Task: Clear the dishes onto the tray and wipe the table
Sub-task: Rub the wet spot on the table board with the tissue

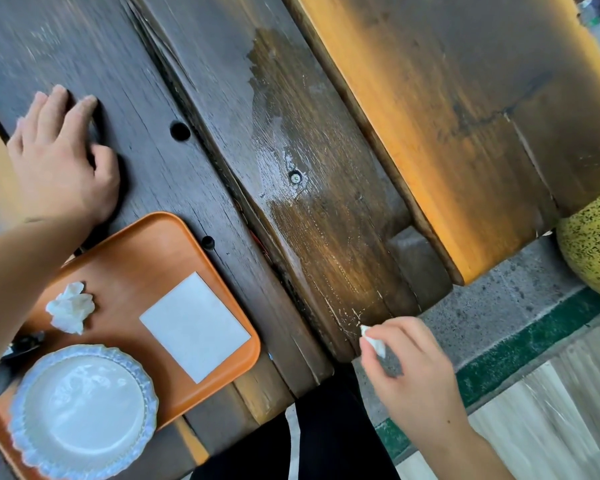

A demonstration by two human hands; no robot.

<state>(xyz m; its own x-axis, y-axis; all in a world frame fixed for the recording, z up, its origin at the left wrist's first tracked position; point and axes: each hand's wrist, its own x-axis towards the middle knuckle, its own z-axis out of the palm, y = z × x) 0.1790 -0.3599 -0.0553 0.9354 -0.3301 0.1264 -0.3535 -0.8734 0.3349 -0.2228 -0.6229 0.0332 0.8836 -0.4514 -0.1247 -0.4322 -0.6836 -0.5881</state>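
Note:
An orange tray (142,258) lies on the dark wooden table (194,81) at the lower left. On the tray sit a white scalloped plate (84,410), a crumpled tissue (70,308) and a flat white napkin (194,327). My left hand (61,157) rests flat on the table just beyond the tray, fingers straight. My right hand (409,368) hovers past the table's near edge and pinches a small white wad of tissue (373,341). A wet streak (284,161) shines on the middle plank.
A dark utensil (21,344) lies at the tray's left edge, partly under my left forearm. A lighter wooden bench (465,116) runs to the right. A yellow speckled object (593,244) sits at the far right. Below are grey floor and a green strip (534,344).

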